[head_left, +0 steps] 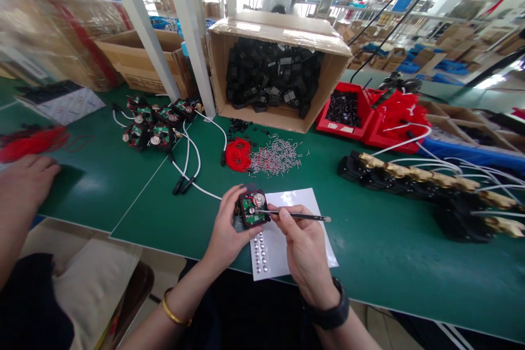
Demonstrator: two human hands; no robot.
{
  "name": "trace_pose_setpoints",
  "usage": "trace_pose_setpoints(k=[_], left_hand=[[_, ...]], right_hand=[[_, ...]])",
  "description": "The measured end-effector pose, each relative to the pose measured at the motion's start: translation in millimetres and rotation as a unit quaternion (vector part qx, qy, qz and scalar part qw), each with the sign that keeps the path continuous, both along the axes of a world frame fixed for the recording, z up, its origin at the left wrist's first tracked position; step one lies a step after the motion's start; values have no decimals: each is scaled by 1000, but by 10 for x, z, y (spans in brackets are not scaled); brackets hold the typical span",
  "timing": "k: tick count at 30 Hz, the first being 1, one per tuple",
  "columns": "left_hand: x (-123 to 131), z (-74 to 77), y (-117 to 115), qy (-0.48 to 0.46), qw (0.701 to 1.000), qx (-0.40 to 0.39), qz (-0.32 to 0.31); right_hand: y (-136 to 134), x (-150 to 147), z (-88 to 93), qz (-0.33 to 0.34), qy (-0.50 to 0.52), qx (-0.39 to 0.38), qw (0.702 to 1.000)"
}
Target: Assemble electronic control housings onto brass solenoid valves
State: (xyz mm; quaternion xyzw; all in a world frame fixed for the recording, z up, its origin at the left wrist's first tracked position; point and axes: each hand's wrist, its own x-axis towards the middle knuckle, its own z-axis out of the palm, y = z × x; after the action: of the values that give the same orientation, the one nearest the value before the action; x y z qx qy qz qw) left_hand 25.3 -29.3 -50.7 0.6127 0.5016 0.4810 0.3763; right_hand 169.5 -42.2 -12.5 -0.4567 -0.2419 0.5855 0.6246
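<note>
My left hand (228,229) grips a small black housing (254,209) with a green circuit board, a round silver part and red wires inside. Between the thumb and fingers of my right hand (301,238) is a pair of thin dark tweezers (303,215), whose tip reaches over the circuit board. A white sheet (287,262) lies beneath both hands, with rows of small round silver pieces along its left side. From the housing a white cable runs left. Beyond the sheet lie a pile of small metal pins (279,156) and a bundle of red wires (238,155).
An open cardboard box (340,49) of black parts stands behind. Red bins (348,130) and black units with brass fittings (414,172) are on the right. Several open housings (159,136) sit at left, and another person's hand (30,178) rests at the far left.
</note>
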Motion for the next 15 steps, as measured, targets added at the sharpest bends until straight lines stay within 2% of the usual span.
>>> trace_pose_setpoints(k=[5, 8, 10, 12, 15], left_hand=[[33, -15, 5, -24, 999, 46, 3], [32, -26, 23, 25, 993, 113, -4], [17, -29, 40, 75, 988, 136, -14], [-6, -39, 55, 117, 981, 152, -21], [-35, -92, 65, 142, 973, 180, -19]], right_hand=[[51, 1, -17, 4, -17, 7, 1000], [55, -26, -56, 4, -55, 23, 998], [7, -38, -53, 4, -118, 46, 992], [-48, -7, 10, 1, -223, 116, 968], [81, 168, 227, -28, -380, 273, 883]])
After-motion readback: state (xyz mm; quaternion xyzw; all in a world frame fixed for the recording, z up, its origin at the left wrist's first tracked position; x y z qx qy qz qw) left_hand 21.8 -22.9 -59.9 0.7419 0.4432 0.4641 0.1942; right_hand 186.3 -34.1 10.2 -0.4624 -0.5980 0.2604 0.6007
